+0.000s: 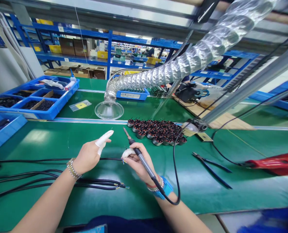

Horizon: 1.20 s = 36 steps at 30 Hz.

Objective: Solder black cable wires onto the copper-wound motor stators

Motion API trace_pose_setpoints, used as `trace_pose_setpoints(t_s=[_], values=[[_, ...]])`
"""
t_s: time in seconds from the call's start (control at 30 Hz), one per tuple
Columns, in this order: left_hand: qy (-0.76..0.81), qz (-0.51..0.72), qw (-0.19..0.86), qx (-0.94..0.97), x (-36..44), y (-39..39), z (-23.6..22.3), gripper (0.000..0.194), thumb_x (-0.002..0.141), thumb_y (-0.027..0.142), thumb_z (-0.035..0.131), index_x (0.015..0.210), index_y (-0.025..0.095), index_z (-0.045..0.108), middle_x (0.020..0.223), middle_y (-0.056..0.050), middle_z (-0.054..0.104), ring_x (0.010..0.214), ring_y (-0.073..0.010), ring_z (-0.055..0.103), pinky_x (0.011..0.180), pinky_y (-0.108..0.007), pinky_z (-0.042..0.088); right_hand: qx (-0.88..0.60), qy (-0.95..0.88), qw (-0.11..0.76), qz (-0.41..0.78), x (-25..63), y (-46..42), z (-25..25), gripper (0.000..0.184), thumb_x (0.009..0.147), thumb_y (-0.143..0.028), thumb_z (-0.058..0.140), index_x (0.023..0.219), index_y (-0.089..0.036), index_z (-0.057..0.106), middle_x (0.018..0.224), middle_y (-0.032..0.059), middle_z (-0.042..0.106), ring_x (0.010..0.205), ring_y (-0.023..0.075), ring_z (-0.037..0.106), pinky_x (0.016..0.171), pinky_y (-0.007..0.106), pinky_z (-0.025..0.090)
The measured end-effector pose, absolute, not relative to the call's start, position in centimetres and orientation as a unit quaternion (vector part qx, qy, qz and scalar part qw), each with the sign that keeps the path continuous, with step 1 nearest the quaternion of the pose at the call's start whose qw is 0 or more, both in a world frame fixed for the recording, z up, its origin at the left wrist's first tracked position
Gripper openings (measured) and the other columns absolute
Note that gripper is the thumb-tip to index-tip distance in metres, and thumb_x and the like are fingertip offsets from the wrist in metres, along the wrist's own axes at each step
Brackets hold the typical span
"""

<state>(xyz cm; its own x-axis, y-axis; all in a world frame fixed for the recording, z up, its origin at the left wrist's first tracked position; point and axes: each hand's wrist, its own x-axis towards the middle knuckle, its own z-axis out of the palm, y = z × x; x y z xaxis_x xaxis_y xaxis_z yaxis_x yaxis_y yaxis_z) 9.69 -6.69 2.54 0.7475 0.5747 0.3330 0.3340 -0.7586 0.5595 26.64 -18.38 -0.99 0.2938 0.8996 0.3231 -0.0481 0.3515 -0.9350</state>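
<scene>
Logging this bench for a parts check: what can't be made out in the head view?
- thin black cable: its end is partly hidden by the right hand holding a black soldering iron
- black multi-core cable's coloured wire ends: too small to tell colours
- red tool: cut off by the right edge, kind unclear
- label on the blue plastic tray: too small to read
- dark wound motor stators: rear ones hidden by front ones

This is a big factory workshop, a place where people make things. A long green table (192,191) runs through it, with blue trays (34,111) of small parts and a pile of round metal parts (155,131). A fat silver hose (182,66) hangs above. Tall blue shelves (68,32) hold cardboard boxes (73,47), and another worker (151,52) stands far off.
</scene>
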Motion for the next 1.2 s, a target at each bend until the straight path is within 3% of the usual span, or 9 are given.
trace_pose_setpoints(t_s=[0.17,0.4,0.77,0.97,1.2], values=[[0.234,0.201,0.324,0.894,10.2,-7.5,2.9,0.022,0.086,0.03,0.042,0.09,0.02,0.062,0.082,0.001,0.069,0.073,-0.0128,0.061,0.068,-0.021,0.044,-0.456,-0.467,0.666,0.361,26.4,-18.6,-1.0,0.038,0.071,-0.025,0.068,0.095,-0.024,0.039,0.07,-0.003,0.061,0.062,0.0111,0.06,0.063,0.026,0.051],[0.224,0.189,0.376,0.879,11.3,-8.6,2.6,0.014,0.075,0.02,0.053,0.066,0.016,0.062,0.064,0.001,0.059,0.058,-0.0093,0.05,0.056,-0.02,0.038,-0.446,-0.471,0.669,0.363,26.2,-18.8,-1.3,0.037,0.072,-0.024,0.068,0.096,-0.024,0.04,0.071,-0.0025,0.061,0.062,0.0112,0.059,0.063,0.027,0.051],[0.206,0.128,0.368,0.898,11.2,-8.5,2.9,0.01,0.071,0.016,0.052,0.063,0.015,0.057,0.064,0.001,0.058,0.057,-0.0097,0.048,0.057,-0.021,0.038,-0.445,-0.495,0.66,0.347,26.4,-18.9,-1.4,0.033,0.073,-0.017,0.065,0.095,-0.024,0.042,0.073,-0.0028,0.061,0.064,0.0101,0.059,0.063,0.025,0.05],[0.159,0.065,0.465,0.868,11.5,-8.9,2.5,0.022,0.082,0.032,0.046,0.088,0.015,0.059,0.076,-0.001,0.062,0.067,-0.012,0.053,0.064,-0.022,0.04,-0.443,-0.588,0.62,0.273,26.8,-19.0,-1.9,0.031,0.076,-0.012,0.06,0.1,-0.024,0.043,0.077,-0.0015,0.06,0.069,0.0106,0.059,0.068,0.026,0.051],[0.196,0.035,0.576,0.793,11.9,-9.1,2.2,0.024,0.078,0.033,0.051,0.068,0.012,0.058,0.063,0.002,0.048,0.061,-0.0101,0.041,0.061,-0.022,0.032,-0.472,-0.641,0.589,0.137,27.1,-19.3,-1.5,0.033,0.071,-0.009,0.066,0.095,-0.025,0.051,0.076,-0.0013,0.063,0.066,0.0112,0.061,0.066,0.023,0.051]])
